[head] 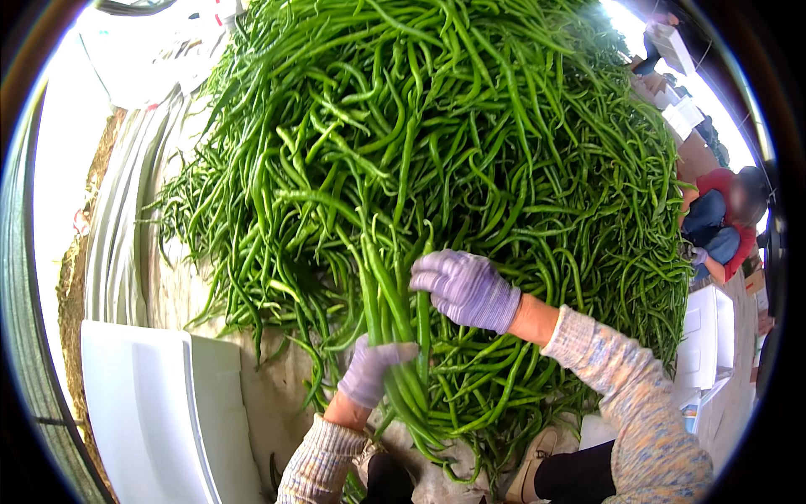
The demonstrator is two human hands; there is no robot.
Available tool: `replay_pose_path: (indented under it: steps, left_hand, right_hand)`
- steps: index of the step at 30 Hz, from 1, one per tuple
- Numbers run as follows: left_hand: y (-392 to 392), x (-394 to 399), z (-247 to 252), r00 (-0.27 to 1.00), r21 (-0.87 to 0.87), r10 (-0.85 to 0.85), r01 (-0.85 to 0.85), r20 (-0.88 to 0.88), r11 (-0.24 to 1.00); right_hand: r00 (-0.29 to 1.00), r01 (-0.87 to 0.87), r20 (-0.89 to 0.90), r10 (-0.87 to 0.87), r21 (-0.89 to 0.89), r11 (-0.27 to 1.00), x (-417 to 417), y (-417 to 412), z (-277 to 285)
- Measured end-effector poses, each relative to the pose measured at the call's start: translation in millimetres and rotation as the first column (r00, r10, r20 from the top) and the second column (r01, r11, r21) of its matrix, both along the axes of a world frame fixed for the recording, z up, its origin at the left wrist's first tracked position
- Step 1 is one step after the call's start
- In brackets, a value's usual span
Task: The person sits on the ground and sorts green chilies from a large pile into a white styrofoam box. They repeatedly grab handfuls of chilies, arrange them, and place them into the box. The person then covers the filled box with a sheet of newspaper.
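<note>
A big heap of long green chili peppers (466, 151) spreads over a pale ground sheet before me. My left hand (375, 370), in a light purple knit glove, is closed around a bundle of long green peppers (385, 302) that stands lengthwise above my feet. To its upper right, my right hand (466, 290), in the same kind of glove, has its fingers curled at a single pepper (424, 327) beside the bundle. Whether those fingers grip the pepper is hard to tell.
A white foam box (145, 403) stands at the lower left. More white boxes (702, 334) are at the right, near a crouching person in red (724, 220). Farther off, another person holds a white box (672, 47). My shoes (535, 463) rest at the heap's near edge.
</note>
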State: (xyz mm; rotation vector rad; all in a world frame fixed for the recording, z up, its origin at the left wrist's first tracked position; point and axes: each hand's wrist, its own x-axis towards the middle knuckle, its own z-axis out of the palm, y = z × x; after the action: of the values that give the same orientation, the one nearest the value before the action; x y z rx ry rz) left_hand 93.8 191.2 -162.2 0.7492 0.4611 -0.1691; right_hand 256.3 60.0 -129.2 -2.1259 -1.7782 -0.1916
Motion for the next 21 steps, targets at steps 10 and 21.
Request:
replay_pose_path:
  steps: [10,21]
  left_hand:
    - [-61,4,15,0.969,-0.017,-0.245,0.246,0.006,0.969]
    - [-215,20,177,0.693,0.352,-0.698,0.617,0.182,0.704]
  right_hand:
    - [-0.163,0.502,-0.976,-0.146,-0.210,0.839,-84,-45,13]
    - [-0.164,0.857,-0.938,0.304,0.017,0.515,-98,-227,167]
